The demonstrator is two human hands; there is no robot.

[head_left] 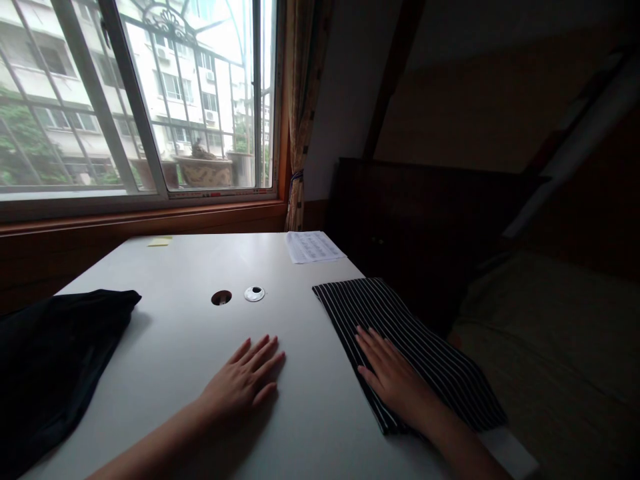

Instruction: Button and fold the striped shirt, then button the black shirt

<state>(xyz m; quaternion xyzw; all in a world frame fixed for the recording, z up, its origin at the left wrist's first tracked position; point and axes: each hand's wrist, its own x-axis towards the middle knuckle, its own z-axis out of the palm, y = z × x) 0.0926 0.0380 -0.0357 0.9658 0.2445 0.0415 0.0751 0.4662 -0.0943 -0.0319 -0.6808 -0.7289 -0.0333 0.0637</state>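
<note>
My left hand is spread over the white table, palm down, with nothing in it. On the right, my right hand lies with its fingers outstretched on a folded black cloth with thin white stripes, near the cloth's left edge. The striped cloth reaches across the table's right side. A dark, plain cloth lies at the far left, away from both hands.
Behind my hands are a round hole in the tabletop and a loose silver round cover. Printed sheets lie at the back right, a yellow note at the back left. A barred window and a tied curtain stand beyond.
</note>
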